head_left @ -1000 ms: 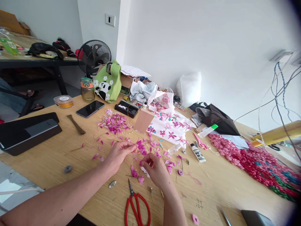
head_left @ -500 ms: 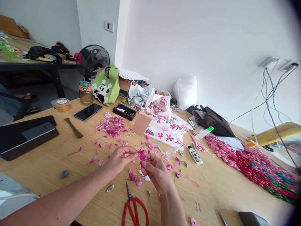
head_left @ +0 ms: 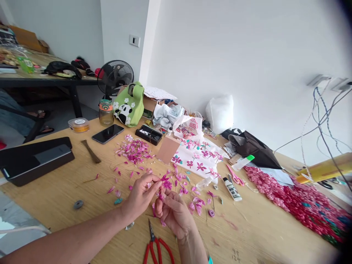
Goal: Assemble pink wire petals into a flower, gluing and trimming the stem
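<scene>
Between my two hands is a small magenta flower [head_left: 166,182] made of several narrow petals. My left hand [head_left: 144,190] pinches it from the left with thumb and forefinger. Just below, my right hand [head_left: 173,211] has its fingers closed at the flower's lower part, where a pink petal shows between them; the exact grip is partly hidden. Loose pink petals [head_left: 134,149] lie heaped beyond my hands and scattered around them. Red-handled pliers [head_left: 154,242] rest on the table below my hands, jaws pointing away from me.
A white sheet with finished flowers [head_left: 196,161], a glue bottle [head_left: 232,189] and pink scissors [head_left: 235,175] lie to the right. Further right spreads a pile of pink and red pieces [head_left: 286,190]. A phone [head_left: 108,134] and a black case [head_left: 35,161] are on the left.
My right hand has turned and curled its fingers more below the flower. The flower stays between both hands. The view has tilted up slightly, so the surroundings sit lower and further right.
</scene>
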Tool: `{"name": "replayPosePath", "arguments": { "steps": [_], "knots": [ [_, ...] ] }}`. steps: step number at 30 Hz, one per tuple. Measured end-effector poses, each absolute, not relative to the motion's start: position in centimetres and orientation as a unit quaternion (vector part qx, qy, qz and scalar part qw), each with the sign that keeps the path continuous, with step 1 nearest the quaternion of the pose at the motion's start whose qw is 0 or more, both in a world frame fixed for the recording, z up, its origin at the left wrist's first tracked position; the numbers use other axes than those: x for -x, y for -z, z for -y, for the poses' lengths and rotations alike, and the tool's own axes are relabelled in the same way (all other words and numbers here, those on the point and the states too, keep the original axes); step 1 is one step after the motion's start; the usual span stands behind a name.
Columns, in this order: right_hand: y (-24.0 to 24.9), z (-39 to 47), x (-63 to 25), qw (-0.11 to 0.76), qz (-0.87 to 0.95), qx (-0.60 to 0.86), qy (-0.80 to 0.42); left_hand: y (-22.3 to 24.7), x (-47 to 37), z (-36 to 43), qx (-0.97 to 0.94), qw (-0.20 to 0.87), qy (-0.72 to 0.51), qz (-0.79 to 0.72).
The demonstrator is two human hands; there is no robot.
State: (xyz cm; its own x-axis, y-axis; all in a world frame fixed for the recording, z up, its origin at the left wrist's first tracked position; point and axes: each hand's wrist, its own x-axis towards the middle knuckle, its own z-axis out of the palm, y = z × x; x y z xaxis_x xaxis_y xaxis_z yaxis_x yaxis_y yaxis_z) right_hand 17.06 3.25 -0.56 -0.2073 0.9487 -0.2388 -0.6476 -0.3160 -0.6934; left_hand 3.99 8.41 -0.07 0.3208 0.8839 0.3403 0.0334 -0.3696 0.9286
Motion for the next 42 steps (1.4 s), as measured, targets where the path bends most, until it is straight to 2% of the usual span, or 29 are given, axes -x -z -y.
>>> {"name": "replayPosePath", "arguments": {
  "steps": [7,14,23,26,33,36,42],
  "knots": [
    [0.9,-3.0,-16.3,0.527,0.237,0.273,-0.769,-0.5,-3.8,-7.4,-0.749,0.276,-0.522,-0.301],
    [1.1,-2.8,-15.7,0.522,0.253,0.290,-0.761,-0.1,-3.8,-7.5,-0.765,0.218,-0.535,-0.283],
    [1.0,-3.0,-16.4,0.554,0.251,0.377,-0.698,0.5,-3.9,-8.2,-0.765,0.241,-0.482,-0.354],
    [0.9,-3.0,-16.8,0.549,0.300,0.427,-0.653,0.6,-4.0,-8.4,-0.765,0.247,-0.474,-0.360],
    [1.3,-3.2,-17.2,0.518,0.405,0.493,-0.569,1.3,-4.1,-9.1,-0.711,0.369,-0.445,-0.400],
    [1.4,-3.4,-17.2,0.511,0.423,0.520,-0.538,1.3,-4.1,-9.2,-0.714,0.384,-0.430,-0.398],
    [1.0,-3.2,-17.1,0.512,0.408,0.511,-0.558,1.2,-4.1,-9.0,-0.713,0.378,-0.444,-0.389]
  ]
}}
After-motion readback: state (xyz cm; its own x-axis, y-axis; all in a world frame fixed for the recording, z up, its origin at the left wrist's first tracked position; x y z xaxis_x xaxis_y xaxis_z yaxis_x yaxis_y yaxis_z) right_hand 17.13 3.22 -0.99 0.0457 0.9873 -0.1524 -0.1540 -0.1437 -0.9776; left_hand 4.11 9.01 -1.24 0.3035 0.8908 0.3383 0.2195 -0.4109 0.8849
